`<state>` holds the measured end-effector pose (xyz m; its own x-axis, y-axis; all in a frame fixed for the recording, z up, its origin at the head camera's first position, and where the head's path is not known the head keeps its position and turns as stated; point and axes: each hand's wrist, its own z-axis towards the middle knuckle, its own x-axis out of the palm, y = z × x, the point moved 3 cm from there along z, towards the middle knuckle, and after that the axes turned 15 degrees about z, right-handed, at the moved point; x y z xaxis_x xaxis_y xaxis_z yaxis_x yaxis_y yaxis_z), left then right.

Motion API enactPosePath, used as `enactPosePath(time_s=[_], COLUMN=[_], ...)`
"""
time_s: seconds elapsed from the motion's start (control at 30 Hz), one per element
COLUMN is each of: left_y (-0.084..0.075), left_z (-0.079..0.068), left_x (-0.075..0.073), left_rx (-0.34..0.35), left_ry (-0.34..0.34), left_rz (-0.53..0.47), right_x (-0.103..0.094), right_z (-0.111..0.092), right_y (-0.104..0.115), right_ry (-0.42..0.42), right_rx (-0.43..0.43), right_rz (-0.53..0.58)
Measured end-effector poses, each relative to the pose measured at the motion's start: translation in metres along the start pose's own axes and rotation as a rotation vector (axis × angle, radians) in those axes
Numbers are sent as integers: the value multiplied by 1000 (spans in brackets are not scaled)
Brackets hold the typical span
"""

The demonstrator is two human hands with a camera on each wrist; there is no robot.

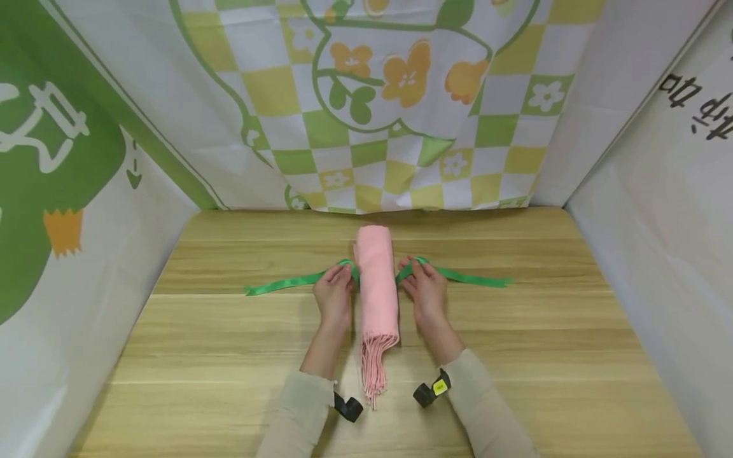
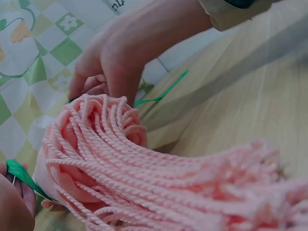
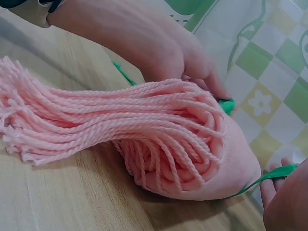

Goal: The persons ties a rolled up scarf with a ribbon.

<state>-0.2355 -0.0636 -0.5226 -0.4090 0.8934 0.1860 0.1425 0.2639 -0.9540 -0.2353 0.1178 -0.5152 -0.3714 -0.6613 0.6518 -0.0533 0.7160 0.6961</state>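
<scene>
Head view shows the left hand (image 1: 333,296) pinching a green satin ribbon (image 1: 286,284) between thumb and fingers, and the right hand (image 1: 427,296) pinching it likewise. Between the two hands lies a rolled pink scarf (image 1: 378,286), its twisted fringe (image 1: 375,366) trailing back between the wrists. Outward from each hand, a ribbon tail stretches across the wood-grain table (image 1: 229,356); beyond the fingertips hangs a checked floral cloth (image 1: 369,152).

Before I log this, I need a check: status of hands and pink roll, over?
Left hand, right hand: each pinching green ribbon. Pink roll lying between them on wooden table, fringe toward person. Nothing seen blocking either hand.
</scene>
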Motion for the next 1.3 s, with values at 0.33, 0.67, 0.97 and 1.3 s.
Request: enactPosePath(time_s=[0.33,0.67,0.97,1.3], left_y=[-10,-12,-15,-24], left_z=[-3,-3,0,-2], left_x=[11,21,21,22], left_rx=[152,252,348,388], left_ry=[72,205,240,299], left_rz=[281,415,534,584], right_x=[9,20,26,39], right_z=[2,1,2,-2], right_y=[-5,-9,-6,3], right_ry=[112,188,202,288], right_rx=[-134,-216,-301,-350], right_rz=[-93,-287,-535,-638])
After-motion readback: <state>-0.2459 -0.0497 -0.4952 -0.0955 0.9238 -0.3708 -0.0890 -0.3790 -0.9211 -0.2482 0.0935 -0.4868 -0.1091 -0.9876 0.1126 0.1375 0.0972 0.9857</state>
